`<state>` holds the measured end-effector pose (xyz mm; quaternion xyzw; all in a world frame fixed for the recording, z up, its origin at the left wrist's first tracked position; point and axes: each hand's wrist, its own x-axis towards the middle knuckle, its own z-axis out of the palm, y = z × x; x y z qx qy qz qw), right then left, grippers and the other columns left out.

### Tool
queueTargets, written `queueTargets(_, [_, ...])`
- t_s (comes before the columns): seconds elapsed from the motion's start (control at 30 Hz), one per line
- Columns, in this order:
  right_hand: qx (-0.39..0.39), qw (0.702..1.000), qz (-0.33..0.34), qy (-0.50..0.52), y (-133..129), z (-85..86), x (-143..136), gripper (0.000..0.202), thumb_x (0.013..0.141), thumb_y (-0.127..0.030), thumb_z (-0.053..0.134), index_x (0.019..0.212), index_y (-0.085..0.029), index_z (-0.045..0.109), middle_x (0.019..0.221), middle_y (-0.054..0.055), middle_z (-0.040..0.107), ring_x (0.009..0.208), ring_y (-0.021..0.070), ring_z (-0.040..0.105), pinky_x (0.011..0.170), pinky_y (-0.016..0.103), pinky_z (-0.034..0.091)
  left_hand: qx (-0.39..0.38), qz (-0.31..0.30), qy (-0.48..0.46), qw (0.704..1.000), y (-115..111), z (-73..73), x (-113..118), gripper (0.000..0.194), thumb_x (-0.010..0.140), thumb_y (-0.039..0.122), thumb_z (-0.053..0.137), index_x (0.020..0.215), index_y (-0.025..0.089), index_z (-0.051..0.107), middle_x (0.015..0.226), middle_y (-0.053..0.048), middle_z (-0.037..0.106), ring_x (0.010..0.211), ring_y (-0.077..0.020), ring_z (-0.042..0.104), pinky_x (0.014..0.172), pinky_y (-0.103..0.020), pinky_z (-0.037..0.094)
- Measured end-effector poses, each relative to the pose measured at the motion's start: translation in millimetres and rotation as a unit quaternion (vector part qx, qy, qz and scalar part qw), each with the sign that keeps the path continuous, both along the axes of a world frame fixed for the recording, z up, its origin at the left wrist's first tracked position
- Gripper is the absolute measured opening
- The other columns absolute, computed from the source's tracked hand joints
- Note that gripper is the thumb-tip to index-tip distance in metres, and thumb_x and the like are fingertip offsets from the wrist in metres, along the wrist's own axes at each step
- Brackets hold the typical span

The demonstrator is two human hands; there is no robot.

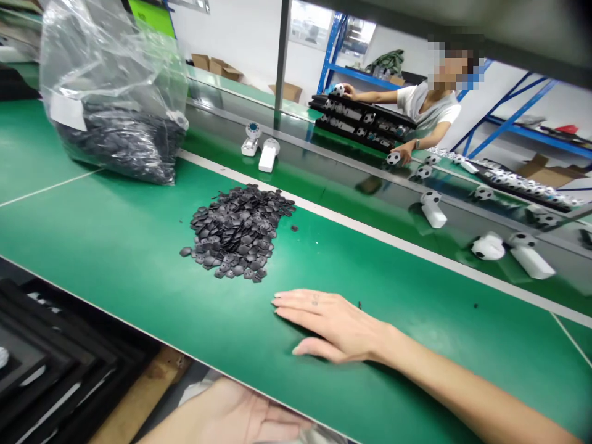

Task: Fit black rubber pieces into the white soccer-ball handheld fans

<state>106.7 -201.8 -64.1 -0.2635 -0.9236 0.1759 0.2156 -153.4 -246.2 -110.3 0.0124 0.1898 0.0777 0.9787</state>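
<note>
My right hand [330,324] lies palm down on the green table [139,246], fingers stretched toward the left and thumb apart, holding nothing. Beyond its fingertips sits a heap of small black pieces [240,231], not touching the hand. Below the table's front edge, my left hand [250,413] is turned palm up, and the bottom of the frame cuts it off. Its fingers look loosely spread, with nothing seen in the palm. Something shiny and greyish [319,435] shows beside those fingers, too little of it in view to make out.
A clear plastic bag [120,123] of black pieces stands at the back left. White devices [268,155] and football-patterned ones [433,209] rest behind the pale strip. A person [432,105] across handles football-patterned balls beside stacked black trays [361,123]. More black trays [55,364] lie lower left.
</note>
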Motion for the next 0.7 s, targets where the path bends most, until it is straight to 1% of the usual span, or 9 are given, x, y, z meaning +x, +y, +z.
queueTargets(0.1, [0.007, 1.000, -0.021, 0.018, -23, 15.3, 13, 0.052, 0.115, -0.042, 0.050, 0.154, -0.007, 0.052, 0.157, 0.019, 0.060, 0.155, 0.0237, 0.048, 0.131, 0.041, 0.040, -0.002, -0.036, 0.001, 0.999, 8, -15.0, 15, 0.047, 0.102, 0.041, 0.070, 0.133, 0.005, 0.072, 0.133, -0.022, 0.074, 0.120, -0.0307, 0.074, 0.111, -0.047, 0.056])
queueTargets(0.2, [0.021, 0.985, -0.169, 0.027, -50, 26.9, 31, 0.049, 0.114, -0.030, 0.051, 0.161, -0.018, 0.046, 0.161, 0.014, 0.057, 0.157, 0.0211, 0.045, 0.131, 0.045, 0.040, 0.001, -0.068, -0.005, 0.998, 6, -21.3, 23, 0.046, 0.101, 0.033, 0.071, 0.130, -0.002, 0.075, 0.131, -0.025, 0.076, 0.120, -0.0317, 0.076, 0.116, -0.041, 0.053])
queueTargets(0.27, [0.017, 0.953, -0.302, 0.004, -71, 25.0, 41, 0.052, 0.114, -0.032, 0.051, 0.164, -0.022, 0.043, 0.165, 0.013, 0.053, 0.159, 0.0228, 0.042, 0.131, 0.051, 0.040, 0.002, -0.075, -0.026, 0.997, 5, -22.2, 25, 0.046, 0.100, 0.031, 0.071, 0.134, -0.001, 0.074, 0.134, -0.024, 0.075, 0.124, -0.0321, 0.075, 0.118, -0.042, 0.051])
queueTargets(0.33, [-0.014, 0.906, -0.422, -0.025, -88, 15.2, 47, 0.056, 0.114, -0.042, 0.049, 0.166, -0.020, 0.041, 0.169, 0.015, 0.046, 0.161, 0.0277, 0.039, 0.130, 0.057, 0.041, -0.008, -0.070, -0.053, 0.996, 6, -21.8, 25, 0.046, 0.099, 0.031, 0.071, 0.133, 0.000, 0.074, 0.136, -0.024, 0.074, 0.129, -0.0331, 0.073, 0.120, -0.042, 0.048])
queueTargets(0.4, [-0.054, 0.866, -0.495, -0.044, -96, 2.2, 44, 0.065, 0.114, -0.052, 0.042, 0.167, -0.014, 0.039, 0.172, 0.019, 0.040, 0.162, 0.0330, 0.036, 0.129, 0.063, 0.039, -0.020, -0.068, -0.073, 0.995, 9, -20.4, 25, 0.046, 0.099, 0.033, 0.071, 0.132, 0.002, 0.076, 0.136, -0.024, 0.074, 0.132, -0.0348, 0.070, 0.123, -0.044, 0.045])
queueTargets(0.43, [-0.068, 0.858, -0.507, -0.051, -95, -3.4, 39, 0.070, 0.114, -0.056, 0.039, 0.168, -0.011, 0.038, 0.172, 0.021, 0.037, 0.162, 0.0348, 0.034, 0.129, 0.065, 0.037, -0.026, -0.068, -0.080, 0.994, 11, -19.3, 25, 0.047, 0.099, 0.035, 0.072, 0.132, 0.002, 0.076, 0.137, -0.024, 0.073, 0.134, -0.0358, 0.069, 0.125, -0.045, 0.044])
queueTargets(0.5, [-0.076, 0.865, -0.492, -0.056, -86, -9.6, 22, 0.078, 0.113, -0.061, 0.035, 0.167, -0.006, 0.037, 0.173, 0.023, 0.034, 0.163, 0.0362, 0.032, 0.131, 0.066, 0.032, -0.032, -0.071, -0.087, 0.993, 14, -16.3, 24, 0.048, 0.098, 0.037, 0.072, 0.133, 0.004, 0.076, 0.141, -0.023, 0.071, 0.139, -0.0379, 0.065, 0.128, -0.048, 0.039])
queueTargets(0.57, [-0.073, 0.891, -0.445, -0.050, -71, -8.3, 1, 0.081, 0.112, -0.064, 0.035, 0.166, -0.004, 0.039, 0.172, 0.024, 0.035, 0.163, 0.0352, 0.033, 0.133, 0.063, 0.031, -0.032, -0.076, -0.091, 0.992, 16, -13.3, 23, 0.049, 0.098, 0.037, 0.071, 0.134, 0.005, 0.075, 0.146, -0.023, 0.069, 0.142, -0.0384, 0.062, 0.131, -0.049, 0.035])
queueTargets(0.7, [-0.068, 0.953, -0.293, -0.036, -47, 2.3, -41, 0.081, 0.112, -0.065, 0.038, 0.160, -0.001, 0.047, 0.169, 0.023, 0.043, 0.161, 0.0319, 0.038, 0.134, 0.053, 0.033, -0.016, -0.061, -0.093, 0.994, 13, -9.3, 22, 0.045, 0.100, 0.028, 0.067, 0.136, 0.003, 0.072, 0.146, -0.022, 0.069, 0.141, -0.0347, 0.064, 0.131, -0.045, 0.034])
